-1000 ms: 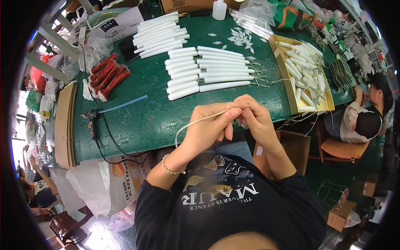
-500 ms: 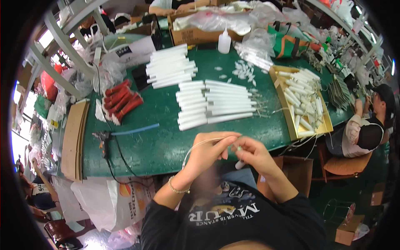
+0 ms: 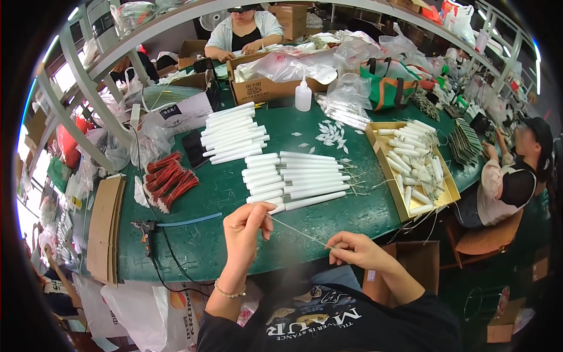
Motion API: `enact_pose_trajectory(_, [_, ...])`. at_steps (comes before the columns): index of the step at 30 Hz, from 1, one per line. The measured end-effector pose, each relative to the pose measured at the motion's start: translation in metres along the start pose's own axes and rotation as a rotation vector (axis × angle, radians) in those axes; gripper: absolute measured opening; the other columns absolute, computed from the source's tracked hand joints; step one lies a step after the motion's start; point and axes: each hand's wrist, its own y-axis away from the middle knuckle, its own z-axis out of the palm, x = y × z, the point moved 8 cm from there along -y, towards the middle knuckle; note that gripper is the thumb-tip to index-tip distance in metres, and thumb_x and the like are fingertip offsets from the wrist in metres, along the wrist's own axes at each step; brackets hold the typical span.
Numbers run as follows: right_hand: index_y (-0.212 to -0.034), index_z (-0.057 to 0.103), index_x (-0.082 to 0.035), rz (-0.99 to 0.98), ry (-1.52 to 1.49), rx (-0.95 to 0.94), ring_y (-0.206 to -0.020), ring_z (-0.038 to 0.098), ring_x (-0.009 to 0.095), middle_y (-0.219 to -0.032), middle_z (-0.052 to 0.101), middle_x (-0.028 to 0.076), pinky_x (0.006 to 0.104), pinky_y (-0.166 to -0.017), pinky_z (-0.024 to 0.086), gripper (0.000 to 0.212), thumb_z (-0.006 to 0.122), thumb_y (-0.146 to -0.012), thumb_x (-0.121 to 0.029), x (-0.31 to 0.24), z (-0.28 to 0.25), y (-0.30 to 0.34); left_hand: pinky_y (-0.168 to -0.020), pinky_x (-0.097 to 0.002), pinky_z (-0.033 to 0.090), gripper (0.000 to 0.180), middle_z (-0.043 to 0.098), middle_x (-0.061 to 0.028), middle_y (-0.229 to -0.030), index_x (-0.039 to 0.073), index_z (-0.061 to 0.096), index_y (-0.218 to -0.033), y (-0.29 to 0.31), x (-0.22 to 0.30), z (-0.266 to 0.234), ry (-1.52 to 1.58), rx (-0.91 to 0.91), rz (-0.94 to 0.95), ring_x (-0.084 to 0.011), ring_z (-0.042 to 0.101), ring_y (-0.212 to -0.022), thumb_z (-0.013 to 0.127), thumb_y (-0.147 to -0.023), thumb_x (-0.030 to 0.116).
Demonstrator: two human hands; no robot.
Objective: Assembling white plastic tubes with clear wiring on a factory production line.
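A thin pale cord (image 3: 300,230) is drawn out between my two hands above the table's near edge. My left hand (image 3: 246,229), with a beaded bracelet at the wrist, is closed on the cord's upper end. Lower and to the right, my right hand (image 3: 355,249) pinches its other end. Just beyond my left fingers lie white tubes (image 3: 311,176) in two columns; thin leads stick out from the right column. A white tip shows beside the left fingertips, and I cannot tell whether that hand holds it.
A yellow tray (image 3: 404,206) of white tubes stands right. More white tubes (image 3: 234,135), small white pieces (image 3: 332,136) and a white squeeze bottle (image 3: 303,97) lie farther back. Red wire bundles (image 3: 170,182) and a glue gun (image 3: 146,234) are left. Co-workers sit across and at right.
My hands have moved apart from close together. The left went up and left, the right slightly down, and the cord now runs straight between them. The view has tilted up, showing the co-worker opposite.
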Motion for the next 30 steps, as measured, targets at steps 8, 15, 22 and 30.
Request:
enact_pose_trajectory(8, [-0.095,0.058,0.002,-0.008,-0.065,0.182,-0.054,0.045,0.004,-0.061,0.052,0.0,0.0177,-0.048,0.035,0.015,0.054,-0.084,-0.008,-0.004,-0.008,0.002,-0.041,-0.0195,0.032,0.027,0.05,-0.0054,-0.057,-0.005,0.058,-0.087,-0.003,-0.006,-0.011,0.031,0.084,0.002,-0.0088,0.042,-0.044,0.042,-0.09,0.016])
enact_pose_trajectory(15, [-0.083,0.057,0.001,0.089,-0.213,0.081,-0.05,0.042,0.004,-0.059,0.05,0.001,0.0163,-0.044,0.031,0.009,0.056,-0.081,-0.007,0.018,-0.009,-0.001,-0.04,-0.0207,0.028,0.025,0.048,-0.0019,-0.056,-0.003,0.058,-0.086,-0.017,-0.037,-0.023,0.137,0.085,-0.207,-0.0069,0.039,-0.044,0.043,-0.089,0.017])
enact_pose_trajectory(22, [-0.08,0.054,0.001,0.107,-0.286,0.33,-0.044,0.037,0.004,-0.054,0.044,-0.001,0.0163,-0.041,0.028,0.011,0.054,-0.082,-0.01,0.031,-0.034,-0.002,-0.051,-0.0217,0.042,0.022,0.057,-0.0026,-0.07,0.001,0.063,-0.092,-0.093,-0.046,-0.067,-0.697,-0.068,-0.037,-0.0081,0.051,-0.058,0.051,-0.086,0.018])
enact_pose_trajectory(30, [-0.083,0.054,0.001,0.089,-0.146,0.332,-0.045,0.037,0.003,-0.054,0.043,-0.002,0.0161,-0.041,0.027,0.012,0.052,-0.085,-0.011,0.032,-0.036,-0.001,-0.071,-0.0339,0.046,0.014,0.057,-0.0075,-0.084,0.007,0.061,-0.086,-0.149,-0.057,-0.092,-1.571,-0.021,0.5,-0.0251,0.054,-0.083,0.06,-0.073,0.014])
